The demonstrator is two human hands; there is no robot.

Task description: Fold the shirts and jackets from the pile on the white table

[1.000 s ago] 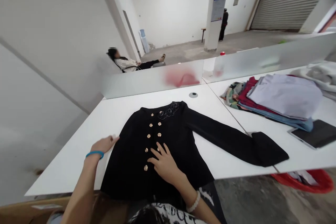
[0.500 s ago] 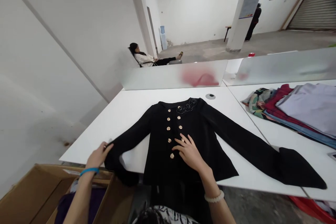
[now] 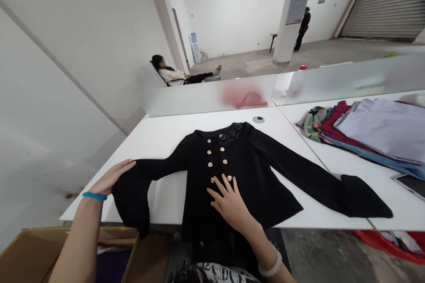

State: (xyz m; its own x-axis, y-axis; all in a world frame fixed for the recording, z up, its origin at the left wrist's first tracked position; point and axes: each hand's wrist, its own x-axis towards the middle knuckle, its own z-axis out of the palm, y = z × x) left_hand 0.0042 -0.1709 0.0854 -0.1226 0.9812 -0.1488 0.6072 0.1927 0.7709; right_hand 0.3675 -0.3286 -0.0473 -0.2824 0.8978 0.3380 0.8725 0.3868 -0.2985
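A black jacket [image 3: 206,203] with two rows of gold buttons and rosette trim at the neckline lies spread on the white table [image 3: 162,135]. My left hand [image 3: 116,174] grips the sleeve on the left close to its flared cuff, which droops over the table's front edge. Flat on the jacket's lower front rests my right hand [image 3: 229,203], fingers spread near the lowest visible buttons. The other sleeve [image 3: 308,177] stretches out to the right, its wide cuff near the table edge.
A cardboard box [image 3: 36,247] with cloth inside stands below the table at left. Folded clothes [image 3: 378,128] are piled at right, beside a dark flat device [image 3: 411,185]. A frosted divider [image 3: 186,97] runs along the back. A red tub [image 3: 395,247] sits below right. Two people are farther off.
My left hand has moved left and up with the sleeve, pulling the cuff outward so it hangs wider. My right hand stays on the jacket front, slightly lower. The camera view has shifted.
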